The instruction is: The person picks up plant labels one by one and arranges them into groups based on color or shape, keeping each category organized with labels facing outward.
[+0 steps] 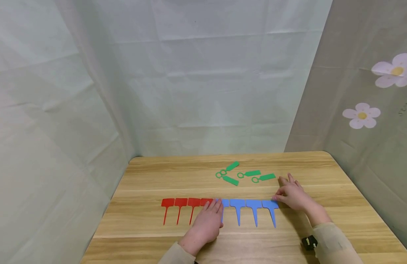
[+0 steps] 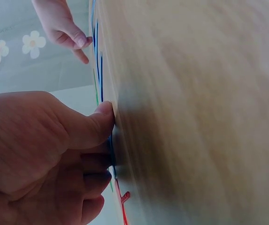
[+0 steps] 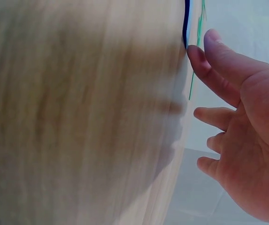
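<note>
A row of T-shaped plant labels lies flat on the table, several red ones [image 1: 181, 202] on the left and several blue ones [image 1: 253, 204] on the right, stems towards me. My left hand [image 1: 208, 222] rests over the middle of the row, its fingers across the last red label [image 1: 206, 202] and the first blue label [image 1: 226, 202], partly hiding both. At the row's right end, my right hand [image 1: 294, 196] touches the top corner of the last blue label [image 1: 270, 204]. Its index fingertip meets that label's edge in the right wrist view, the other fingers spread apart.
Several green ring-ended tags [image 1: 267, 177] lie loose behind the row, two with their rings overlapping. The wooden table [image 1: 140, 216] ends at a pale cloth backdrop [image 1: 206, 110], with cloth on both sides. A small black device [image 1: 309, 242] sits at my right wrist.
</note>
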A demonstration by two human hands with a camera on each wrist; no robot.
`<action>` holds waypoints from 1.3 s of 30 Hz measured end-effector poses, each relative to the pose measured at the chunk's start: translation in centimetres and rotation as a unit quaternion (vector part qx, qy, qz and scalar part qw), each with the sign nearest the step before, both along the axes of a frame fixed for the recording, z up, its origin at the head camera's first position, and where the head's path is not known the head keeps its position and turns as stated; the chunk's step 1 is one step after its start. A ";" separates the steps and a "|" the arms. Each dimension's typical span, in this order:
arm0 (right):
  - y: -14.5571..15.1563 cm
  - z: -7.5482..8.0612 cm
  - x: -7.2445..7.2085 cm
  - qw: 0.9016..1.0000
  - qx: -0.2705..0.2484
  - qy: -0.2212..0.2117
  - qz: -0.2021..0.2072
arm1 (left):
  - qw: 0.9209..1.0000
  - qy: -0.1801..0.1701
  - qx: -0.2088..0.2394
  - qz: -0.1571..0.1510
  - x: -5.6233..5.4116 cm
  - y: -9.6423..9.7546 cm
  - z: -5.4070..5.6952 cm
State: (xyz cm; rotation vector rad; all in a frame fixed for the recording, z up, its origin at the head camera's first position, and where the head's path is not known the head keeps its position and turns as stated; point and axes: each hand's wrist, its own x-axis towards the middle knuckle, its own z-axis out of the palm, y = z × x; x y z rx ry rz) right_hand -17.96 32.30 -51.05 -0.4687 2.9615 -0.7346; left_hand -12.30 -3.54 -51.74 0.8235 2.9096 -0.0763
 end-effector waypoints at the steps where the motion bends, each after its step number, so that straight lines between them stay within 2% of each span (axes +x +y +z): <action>1: 0.0 0.0 0.0 1.000 0.002 0.000 0.000 | 1.000 -0.001 -0.001 0.000 0.0 0.0 0.0; 18: -1.2 0.5 -0.7 0.999 0.000 0.030 0.017 | 1.000 -0.011 -0.005 0.005 -0.1 0.0 0.2; 39: -5.5 1.2 -1.3 1.000 0.004 0.003 0.030 | 1.000 -0.015 0.000 0.015 0.2 0.2 0.2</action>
